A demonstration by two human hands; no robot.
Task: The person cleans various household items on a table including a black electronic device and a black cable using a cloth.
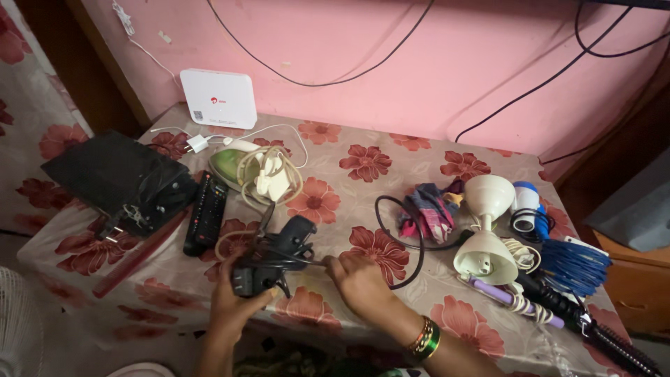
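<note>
Near front edge of surface: left hand wrapped around black power adapter, right hand pinching its black cable. Just behind: black remote, green iron. At left edge: black pouch. Toward right edge: cream lamp, blue cord coil, black curling brush. At back edge: white router.

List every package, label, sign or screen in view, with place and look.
White router box: back left of the table, leaning on the pink wall; rounded rectangle bearing a small red logo and a small dark square code label.
No screens, signs or packages otherwise.
</note>
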